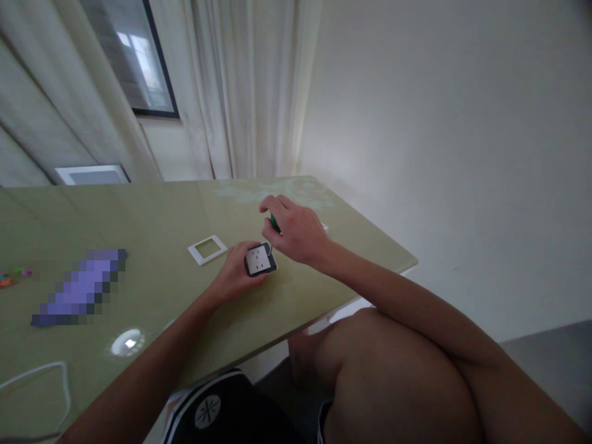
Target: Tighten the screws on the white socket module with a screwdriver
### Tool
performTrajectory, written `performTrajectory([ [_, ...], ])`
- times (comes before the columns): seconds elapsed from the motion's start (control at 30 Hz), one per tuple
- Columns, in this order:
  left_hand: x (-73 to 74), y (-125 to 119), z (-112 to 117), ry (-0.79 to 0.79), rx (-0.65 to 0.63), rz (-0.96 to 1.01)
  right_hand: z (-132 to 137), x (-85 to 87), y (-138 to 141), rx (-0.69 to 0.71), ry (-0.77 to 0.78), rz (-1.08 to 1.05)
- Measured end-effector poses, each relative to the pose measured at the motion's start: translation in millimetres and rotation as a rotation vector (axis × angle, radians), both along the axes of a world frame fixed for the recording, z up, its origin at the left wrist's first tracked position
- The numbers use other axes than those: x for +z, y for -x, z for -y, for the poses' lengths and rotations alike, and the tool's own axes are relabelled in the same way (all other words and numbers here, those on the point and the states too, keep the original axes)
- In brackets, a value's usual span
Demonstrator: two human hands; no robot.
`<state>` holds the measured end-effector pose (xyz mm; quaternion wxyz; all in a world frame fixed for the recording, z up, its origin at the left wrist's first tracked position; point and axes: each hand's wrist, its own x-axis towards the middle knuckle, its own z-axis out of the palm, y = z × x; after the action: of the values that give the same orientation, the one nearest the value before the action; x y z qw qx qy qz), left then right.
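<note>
My left hand [235,277] rests on the green table [152,216] and is closed round a small wall socket [259,259] with a white face and dark body, tilted up toward me. My right hand [296,233] hovers just above and right of the socket, fingers closed round a green-handled tool [275,223], most of it hidden; its tip meets the socket's upper right corner. A white square frame plate [208,249] lies flat on the table a little left of the socket.
A blurred purple object [81,287] lies at the left, small coloured bits [12,275] at the far left edge. A white cable loop [41,382] lies near the front left. The table edge runs diagonally past my knee [383,370]. Curtains and a wall stand behind.
</note>
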<state>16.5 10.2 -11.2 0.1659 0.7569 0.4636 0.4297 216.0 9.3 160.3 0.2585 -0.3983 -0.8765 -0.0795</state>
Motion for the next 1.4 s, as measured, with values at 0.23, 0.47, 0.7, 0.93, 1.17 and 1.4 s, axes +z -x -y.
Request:
performTrajectory([
  [0.23, -1.4, 0.0, 0.3, -0.002, 0.002, -0.002, 1.3, 0.5, 0.7, -0.002, 0.006, -0.012],
  [0.47, -0.9, 0.1, -0.4, -0.004, 0.005, -0.001, 0.1, -2.7, 0.8, 0.016, -0.005, -0.009],
  [0.7, -2.4, -0.4, -0.3, 0.0, 0.01, 0.001, 0.3, -2.2, 0.4, 0.007, 0.002, -0.026],
  [0.93, -1.7, -0.1, -0.6, 0.011, 0.003, -0.003, 0.6, -2.8, 0.1, 0.032, 0.001, -0.024],
  [1.17, -0.5, -0.4, 0.9, 0.018, 0.007, -0.006, 0.5, -1.9, -0.5, 0.014, 0.002, -0.028],
  [1.4, -0.8, -0.1, -0.5, 0.014, 0.025, -0.008, 1.1, -2.2, -0.4, 0.038, -0.015, -0.033],
])
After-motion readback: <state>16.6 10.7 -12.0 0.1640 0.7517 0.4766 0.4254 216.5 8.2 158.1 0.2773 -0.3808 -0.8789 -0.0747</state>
